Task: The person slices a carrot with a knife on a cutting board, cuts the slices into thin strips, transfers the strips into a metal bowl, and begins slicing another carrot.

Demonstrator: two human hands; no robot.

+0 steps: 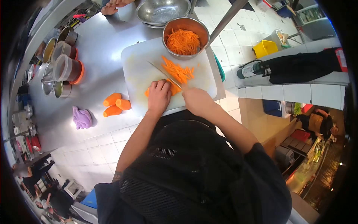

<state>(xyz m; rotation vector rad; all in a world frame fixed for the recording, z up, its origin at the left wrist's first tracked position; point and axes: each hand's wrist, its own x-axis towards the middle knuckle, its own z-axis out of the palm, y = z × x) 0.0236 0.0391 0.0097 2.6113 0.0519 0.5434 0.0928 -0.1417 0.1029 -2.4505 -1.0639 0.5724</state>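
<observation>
My right hand (197, 100) is closed round the handle of a kitchen knife (164, 74), its blade slanting up to the left across a white cutting board (136, 80). Beside the blade, my left hand (159, 95) presses bent fingers down on sliced carrot (174, 89), part of it hidden under the fingers. Carrot strips (179, 71) lie in a loose pile on the far side of the knife. At the board's far edge, a steel bowl (204, 33) holds shredded carrot (182, 42).
Several peeled carrot pieces (112, 100) lie left of the board, near a crumpled purple cloth (82, 118). Plastic tubs (67, 68) and tins stand at the left. Metal bowls (163, 11) sit at the back, near another person's hands (112, 6). A metal post (227, 20) rises at the right.
</observation>
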